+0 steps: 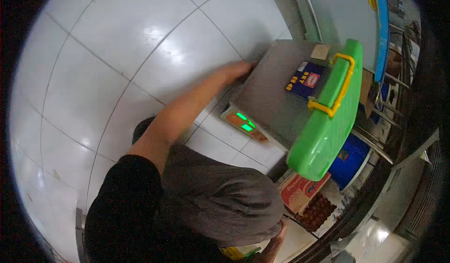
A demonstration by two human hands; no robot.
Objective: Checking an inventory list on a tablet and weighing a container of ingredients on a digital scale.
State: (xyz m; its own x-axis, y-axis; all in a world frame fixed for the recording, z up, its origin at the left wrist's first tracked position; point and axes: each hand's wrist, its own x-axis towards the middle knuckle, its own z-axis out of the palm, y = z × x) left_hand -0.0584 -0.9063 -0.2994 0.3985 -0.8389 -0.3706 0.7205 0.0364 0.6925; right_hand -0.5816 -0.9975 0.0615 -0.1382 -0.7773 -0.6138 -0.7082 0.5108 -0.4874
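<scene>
My left arm stretches out, and my left hand [242, 70] is at the far-left edge of a digital weighing scale [263, 83]. Its fingers are hidden behind that edge, so the grip cannot be made out. The scale has a flat grey top, a lit green display [246, 122] and a dark blue printed card [305, 79]. Along its right side, a green plastic case or lid [327, 133] with a yellow handle [342, 87] overlaps the top. Low in the picture, my right hand [278, 235] is beside my grey-trousered knee [239, 199]. What it holds, if anything, is unclear.
White floor tiles [116, 59] spread to the left. On the right are a blue bucket [351, 157], a red and cream carton [300, 191], a brown egg tray [316, 210] and metal rails [372, 145]. A pale panel with a blue edge [382, 34] stands at upper right. A yellow-green item [235, 253] peeks out below my knee.
</scene>
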